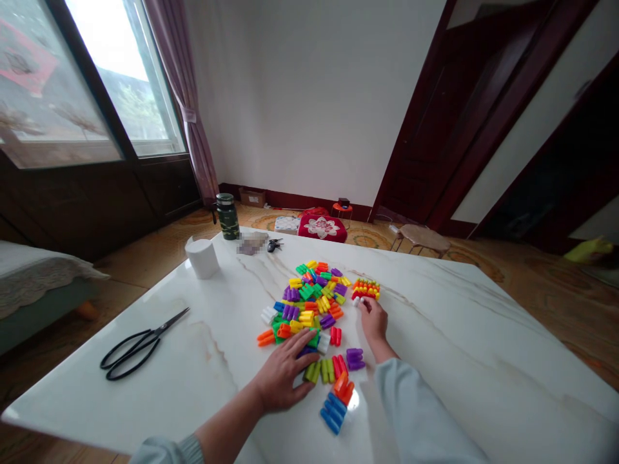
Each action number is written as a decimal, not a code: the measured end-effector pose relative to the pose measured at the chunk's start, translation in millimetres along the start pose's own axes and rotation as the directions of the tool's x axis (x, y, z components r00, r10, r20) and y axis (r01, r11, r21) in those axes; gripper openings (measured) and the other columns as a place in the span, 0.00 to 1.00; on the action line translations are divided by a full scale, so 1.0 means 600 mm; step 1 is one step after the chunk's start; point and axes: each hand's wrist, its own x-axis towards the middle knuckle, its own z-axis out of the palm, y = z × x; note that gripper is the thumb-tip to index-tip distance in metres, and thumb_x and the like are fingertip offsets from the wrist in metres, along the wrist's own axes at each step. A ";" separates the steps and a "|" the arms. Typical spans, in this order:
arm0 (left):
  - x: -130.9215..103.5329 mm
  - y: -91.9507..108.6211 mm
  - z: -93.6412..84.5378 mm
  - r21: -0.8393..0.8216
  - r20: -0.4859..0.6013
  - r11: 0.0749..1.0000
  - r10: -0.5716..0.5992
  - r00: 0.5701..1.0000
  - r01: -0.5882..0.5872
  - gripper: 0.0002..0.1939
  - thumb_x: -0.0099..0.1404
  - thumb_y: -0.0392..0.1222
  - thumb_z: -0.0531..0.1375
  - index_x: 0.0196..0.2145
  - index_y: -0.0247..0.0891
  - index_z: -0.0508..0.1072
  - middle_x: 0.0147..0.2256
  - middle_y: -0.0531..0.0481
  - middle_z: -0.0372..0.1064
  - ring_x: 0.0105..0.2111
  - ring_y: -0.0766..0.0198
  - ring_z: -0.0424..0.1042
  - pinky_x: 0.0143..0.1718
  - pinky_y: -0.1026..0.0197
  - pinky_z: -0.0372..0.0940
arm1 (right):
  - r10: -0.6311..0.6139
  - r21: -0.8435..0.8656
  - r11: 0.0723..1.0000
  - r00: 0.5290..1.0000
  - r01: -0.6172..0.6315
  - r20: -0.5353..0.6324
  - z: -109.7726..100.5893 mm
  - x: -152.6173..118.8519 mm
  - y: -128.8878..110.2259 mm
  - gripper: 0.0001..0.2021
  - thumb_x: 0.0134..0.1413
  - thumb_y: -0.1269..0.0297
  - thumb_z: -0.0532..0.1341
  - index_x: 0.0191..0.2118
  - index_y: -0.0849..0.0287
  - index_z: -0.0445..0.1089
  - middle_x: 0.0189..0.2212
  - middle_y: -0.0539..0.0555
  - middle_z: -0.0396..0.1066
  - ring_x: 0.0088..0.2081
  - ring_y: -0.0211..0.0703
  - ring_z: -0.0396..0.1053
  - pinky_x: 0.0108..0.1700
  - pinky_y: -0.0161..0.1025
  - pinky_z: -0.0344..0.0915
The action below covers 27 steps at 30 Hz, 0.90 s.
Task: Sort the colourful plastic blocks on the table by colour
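Observation:
A heap of bright plastic bullet-shaped building blocks [309,293] spreads over the middle of the table [435,361]. My left hand [285,370] lies with its fingers spread on the near end of the heap, touching green and white blocks. My right hand [374,325] is pinched on a small white block [356,301], partly covered by the fingers. It is at the front edge of a neat group of red, yellow and orange blocks [366,289]. Close to me lie a blue block [333,413], an orange block [343,388] and a purple block [355,359].
Black-handled scissors [138,348] lie on the left of the table. A white paper roll [202,259], a camouflage flask [227,217] and keys [273,245] stand or lie towards the far left corner. Beyond the table are a red flowered stool [322,227] and a round stool [423,238].

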 end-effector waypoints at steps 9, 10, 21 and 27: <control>-0.001 -0.004 0.004 0.009 0.008 1.000 0.000 1.000 -0.001 0.27 0.58 0.44 0.62 0.56 0.46 0.68 0.68 0.46 0.46 0.65 0.44 0.51 0.62 0.41 0.56 | -0.019 0.067 0.998 0.999 0.022 -0.051 -0.005 0.001 -0.009 0.16 0.50 0.56 0.56 0.38 0.61 0.74 0.36 0.61 0.76 0.34 0.46 0.72 0.41 0.41 0.67; -0.001 -0.005 0.004 0.010 0.005 1.000 0.003 1.000 -0.003 0.27 0.57 0.44 0.62 0.56 0.46 0.67 0.68 0.46 0.47 0.65 0.45 0.51 0.61 0.41 0.56 | -0.021 0.072 0.997 0.997 0.026 -0.070 -0.010 0.000 -0.015 0.17 0.51 0.55 0.56 0.39 0.62 0.73 0.37 0.62 0.75 0.34 0.46 0.71 0.41 0.41 0.67; 0.000 -0.003 0.002 0.009 -0.017 1.000 0.024 1.000 -0.023 0.29 0.58 0.44 0.61 0.58 0.46 0.65 0.67 0.44 0.47 0.65 0.46 0.52 0.62 0.42 0.56 | -0.269 0.028 0.949 0.759 0.315 0.593 -0.057 -0.122 -0.159 0.07 0.48 0.64 0.63 0.36 0.54 0.75 0.36 0.51 0.75 0.32 0.40 0.71 0.36 0.35 0.65; 0.000 -0.005 0.005 0.013 -0.024 0.999 0.039 0.999 -0.039 0.28 0.58 0.44 0.62 0.57 0.44 0.66 0.67 0.42 0.48 0.65 0.45 0.52 0.62 0.42 0.55 | -0.097 -0.289 0.871 0.717 0.396 0.690 -0.050 -0.138 -0.203 0.17 0.47 0.69 0.63 0.47 0.54 0.73 0.45 0.56 0.74 0.46 0.46 0.72 0.45 0.36 0.63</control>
